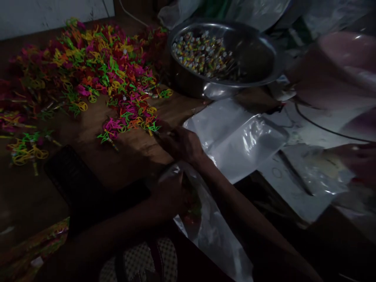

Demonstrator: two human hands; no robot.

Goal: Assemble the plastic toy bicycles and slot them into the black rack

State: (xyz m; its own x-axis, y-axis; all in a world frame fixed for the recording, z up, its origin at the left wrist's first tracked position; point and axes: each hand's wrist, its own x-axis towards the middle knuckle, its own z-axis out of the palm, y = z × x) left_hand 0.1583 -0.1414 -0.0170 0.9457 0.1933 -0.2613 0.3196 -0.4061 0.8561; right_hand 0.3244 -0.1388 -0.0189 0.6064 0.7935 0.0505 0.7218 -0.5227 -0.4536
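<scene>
My left hand (169, 192), dark in the shadow, is closed on the rim of a clear plastic bag (217, 231). Some red and green pieces show dimly inside the bag. Just beyond it, my right hand (186, 143) has curled fingers at the near edge of a pile of small colourful plastic toys (114, 74). A green toy (153, 127) lies right at its fingertips. What those fingers pinch is too dark to make out. The toys are pink, yellow, green and orange, some with thin clear sticks.
A steel basin (217, 88) holding many small pieces stands behind flat clear plastic bags (249, 137). At the right are a pink tub (337, 74), a dark pen-like stick (295, 172) on a white surface and another person's hand (358, 156). A dark slab (73, 172) lies left.
</scene>
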